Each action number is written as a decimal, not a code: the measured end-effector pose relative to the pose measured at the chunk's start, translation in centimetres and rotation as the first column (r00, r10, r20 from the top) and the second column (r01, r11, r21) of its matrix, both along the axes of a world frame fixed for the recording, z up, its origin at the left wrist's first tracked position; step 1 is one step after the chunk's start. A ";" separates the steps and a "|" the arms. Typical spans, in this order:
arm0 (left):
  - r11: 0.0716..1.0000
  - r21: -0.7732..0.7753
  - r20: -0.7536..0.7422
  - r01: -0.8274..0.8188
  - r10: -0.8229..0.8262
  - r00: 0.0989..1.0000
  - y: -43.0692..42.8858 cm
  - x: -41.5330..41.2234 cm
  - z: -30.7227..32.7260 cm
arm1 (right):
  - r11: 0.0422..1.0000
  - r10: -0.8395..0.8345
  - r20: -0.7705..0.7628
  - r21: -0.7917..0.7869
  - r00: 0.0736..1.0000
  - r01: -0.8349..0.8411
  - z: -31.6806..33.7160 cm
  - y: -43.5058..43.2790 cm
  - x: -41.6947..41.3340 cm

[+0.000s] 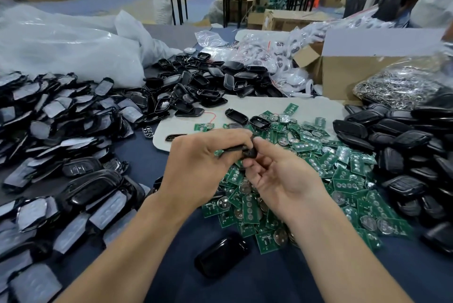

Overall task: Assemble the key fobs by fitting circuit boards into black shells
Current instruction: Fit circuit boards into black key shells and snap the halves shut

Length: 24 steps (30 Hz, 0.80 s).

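Boxes [289, 19] crowd the room; over the blue table [269, 278], left hand [196, 163] and right hand [279, 177] grip one black shell [247, 152].

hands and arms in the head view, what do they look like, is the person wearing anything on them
The left hand and the right hand are bare, with no gloves, rings or bracelets showing. The left forearm and the right forearm are bare too. No sleeve, watch or strap shows anywhere down to the bottom edge of the picture.
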<state>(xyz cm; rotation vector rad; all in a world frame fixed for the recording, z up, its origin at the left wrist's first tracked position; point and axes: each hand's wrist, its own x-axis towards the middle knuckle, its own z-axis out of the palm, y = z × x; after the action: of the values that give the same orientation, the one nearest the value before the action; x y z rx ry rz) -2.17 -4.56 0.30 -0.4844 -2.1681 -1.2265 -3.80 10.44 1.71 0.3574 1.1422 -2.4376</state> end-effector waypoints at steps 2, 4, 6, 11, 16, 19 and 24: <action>0.996 0.067 0.089 -0.053 0.047 0.995 0.0 -0.1 -0.2 | 0.999 -0.039 -0.028 0.035 0.999 0.040 -0.1 0.2 -0.1; 0.968 0.197 0.206 -0.156 0.114 0.972 0.0 -0.4 -0.2 | 0.988 -0.063 -0.119 0.133 0.991 0.079 -0.2 0.4 -0.1; 0.899 0.366 0.327 -0.240 0.117 0.938 -0.1 -0.8 0.1 | 0.972 -0.075 -0.195 0.205 0.978 0.115 -0.2 0.4 -0.1; 0.772 0.565 0.579 -0.293 -0.118 0.807 -0.7 -1.2 0.5 | 0.930 -0.004 -0.319 0.347 0.948 0.121 -0.2 0.2 -0.1; 0.785 0.604 0.583 -0.139 -0.317 0.748 -0.9 -1.1 0.8 | 0.879 0.041 -0.433 0.444 0.900 0.173 -0.6 0.0 -0.1; 0.838 0.540 0.582 -0.082 -0.302 0.755 -1.1 -1.2 0.7 | 0.859 0.042 -0.457 0.471 0.889 0.201 -0.8 -0.1 0.0; 0.794 0.579 0.599 -0.184 -0.261 0.757 -1.3 -1.2 0.3 | 0.798 0.030 -0.506 0.532 0.862 0.284 -0.9 -0.2 0.3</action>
<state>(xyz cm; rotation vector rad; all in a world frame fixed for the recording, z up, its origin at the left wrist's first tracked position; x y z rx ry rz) -3.42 -5.88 0.64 0.2388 -2.0718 -2.2783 -3.52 10.25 0.80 -0.0336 2.1920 -2.2835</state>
